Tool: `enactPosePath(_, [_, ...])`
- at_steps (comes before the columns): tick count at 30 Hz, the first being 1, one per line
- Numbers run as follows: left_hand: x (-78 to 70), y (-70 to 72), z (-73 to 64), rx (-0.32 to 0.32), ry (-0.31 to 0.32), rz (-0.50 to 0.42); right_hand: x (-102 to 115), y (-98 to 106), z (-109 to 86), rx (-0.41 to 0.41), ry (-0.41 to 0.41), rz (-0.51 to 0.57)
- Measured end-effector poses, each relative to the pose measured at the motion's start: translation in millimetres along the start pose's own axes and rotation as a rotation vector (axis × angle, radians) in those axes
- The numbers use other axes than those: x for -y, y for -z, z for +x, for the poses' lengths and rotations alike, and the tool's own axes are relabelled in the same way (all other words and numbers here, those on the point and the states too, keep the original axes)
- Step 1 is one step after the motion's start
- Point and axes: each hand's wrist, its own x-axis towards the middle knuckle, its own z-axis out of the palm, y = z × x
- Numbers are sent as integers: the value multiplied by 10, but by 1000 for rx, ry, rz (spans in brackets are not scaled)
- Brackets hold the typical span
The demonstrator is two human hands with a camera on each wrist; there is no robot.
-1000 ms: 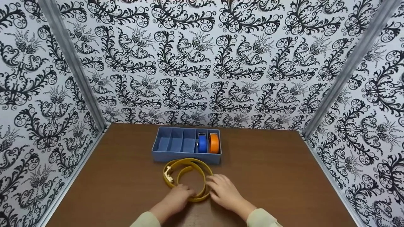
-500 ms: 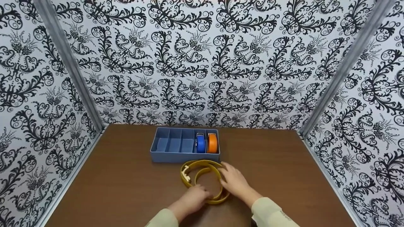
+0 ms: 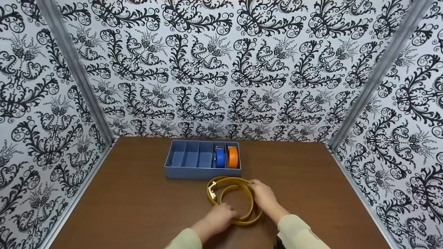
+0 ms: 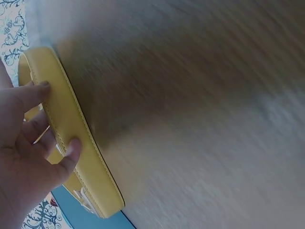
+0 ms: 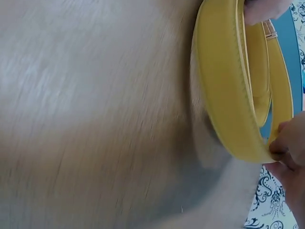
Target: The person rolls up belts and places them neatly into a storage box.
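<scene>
On the brown table [image 3: 138, 207], in front of the right part of the blue-grey box [image 3: 202, 173], you had the yellow belt [image 5: 224, 81] between your two hands. It was wound into loose loops, one smaller loop inside a bigger one, and its pale gold buckle [image 3: 211, 190] was at the left side of the coil. Whether the lower edge of the belt touched the wood, I cannot tell.

Your left hand [image 3: 219, 218] was grasping the near side of the coil: in the left wrist view, your thumb [image 4: 72, 149] pressed the outer face of the strap, and some fingers went to the inside of the loop. Your right hand [image 3: 263, 195] was pinching the strap at the right side of the coil, so neither hand was released.

Behind the belt, the box stood upright, divided into five compartments in one row. In the fourth from the left there was a blue coil [image 3: 220, 158] with a metal buckle, and in the fifth, at the right end, an orange coil [image 3: 233, 158]. The wall [image 3: 207, 69] at the back carried a black scroll pattern on white.
</scene>
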Motion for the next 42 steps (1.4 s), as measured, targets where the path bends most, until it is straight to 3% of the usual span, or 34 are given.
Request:
enactPosePath(8, [57,48,-74,34,32,6,-75,109,-111,-149,31,-79])
enactPosePath(24, [203,56,-167,102,72,59,-120,323,-183,-319,-55,4])
enactPosePath(34, [303,112,-249,84,105,100,-156,425,-179,-605,39,70])
enactPosePath(42, [451,139,-333,81,163,76,-221,532,-233,-702,-23,100])
